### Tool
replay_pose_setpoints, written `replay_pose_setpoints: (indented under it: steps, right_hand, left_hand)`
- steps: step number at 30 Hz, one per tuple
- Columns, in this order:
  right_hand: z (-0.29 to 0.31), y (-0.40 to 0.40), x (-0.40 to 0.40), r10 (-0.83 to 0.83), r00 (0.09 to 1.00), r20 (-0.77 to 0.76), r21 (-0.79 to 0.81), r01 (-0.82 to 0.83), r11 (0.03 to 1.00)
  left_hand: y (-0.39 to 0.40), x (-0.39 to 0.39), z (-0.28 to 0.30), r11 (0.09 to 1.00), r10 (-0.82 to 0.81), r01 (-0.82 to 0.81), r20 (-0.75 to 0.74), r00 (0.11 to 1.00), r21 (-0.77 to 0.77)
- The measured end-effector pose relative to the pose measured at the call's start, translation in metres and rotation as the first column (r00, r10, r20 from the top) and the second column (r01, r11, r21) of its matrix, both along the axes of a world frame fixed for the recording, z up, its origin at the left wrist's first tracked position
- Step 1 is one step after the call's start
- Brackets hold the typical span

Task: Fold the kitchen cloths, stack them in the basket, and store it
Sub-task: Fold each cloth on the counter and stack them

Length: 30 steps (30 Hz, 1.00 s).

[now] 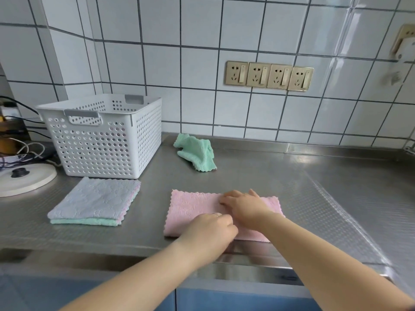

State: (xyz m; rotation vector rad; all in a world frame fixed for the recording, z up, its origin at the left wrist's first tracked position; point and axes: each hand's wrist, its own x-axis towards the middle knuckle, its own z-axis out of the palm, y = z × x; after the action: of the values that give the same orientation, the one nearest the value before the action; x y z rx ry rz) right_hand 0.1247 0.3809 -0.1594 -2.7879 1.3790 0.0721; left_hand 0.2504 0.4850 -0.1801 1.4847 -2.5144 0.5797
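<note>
Left hand (207, 230) curled, pinching folded pink fleece cloth (193, 209), right hand (244, 206) pressing it flat-fingered, steel bench (292, 187)

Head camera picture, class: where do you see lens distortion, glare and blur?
Head view: wide-angle bending curves the wall tiles toward the edges; bright glare streaks lie on the steel counter along its back and front lips; the forearms and cabinet front at the bottom edge look soft, while the pink cloth and basket stay sharp.
</note>
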Motion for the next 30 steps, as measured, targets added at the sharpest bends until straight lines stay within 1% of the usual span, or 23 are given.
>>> replay_pose_setpoints:
  steps: [3,8,13,18,21,22,25,27,30]
  right_hand:
    - [0.005,-0.003,0.000,-0.023,1.000,-0.015,0.037,0.024,0.999]
    - [0.011,0.004,-0.012,-0.020,0.993,-0.119,-0.070,0.012,0.997]
    - [0.015,0.025,-0.039,-0.006,0.989,-0.149,-0.132,-0.014,0.991]
    - [0.016,0.049,-0.052,0.026,0.970,-0.242,-0.181,-0.072,0.981]
    - [0.016,0.062,-0.051,0.059,0.964,-0.260,-0.182,-0.109,0.977]
    - [0.015,0.065,-0.052,0.074,0.965,-0.252,-0.183,-0.123,0.975]
    - [0.012,0.067,-0.061,0.147,0.977,-0.152,-0.184,-0.174,0.967]
    - [0.013,0.067,-0.073,0.190,0.979,-0.068,-0.079,-0.195,0.978]
    - [0.011,0.071,-0.087,0.246,0.966,0.079,0.159,-0.256,0.953]
  left_hand:
    - [-0.002,0.000,0.000,1.000,0.009,-0.008,-0.032,0.999,0.016]
    - [0.007,0.022,0.002,0.997,-0.070,0.074,-0.216,0.974,0.014]
    - [0.013,0.061,0.003,0.994,-0.078,0.092,-0.206,0.976,0.063]
    - [0.005,0.088,0.008,0.993,-0.045,0.072,-0.266,0.963,0.091]
    - [0.001,0.098,0.012,0.995,-0.019,0.045,-0.275,0.961,0.088]
    - [0.001,0.101,0.013,0.992,-0.013,0.047,-0.285,0.958,0.114]
    - [0.005,0.104,0.013,0.979,0.012,0.047,-0.289,0.957,0.197]
    - [0.014,0.104,0.012,0.946,0.042,0.059,-0.301,0.953,0.320]
    - [0.033,0.104,0.013,0.858,0.028,0.117,-0.272,0.962,0.500]
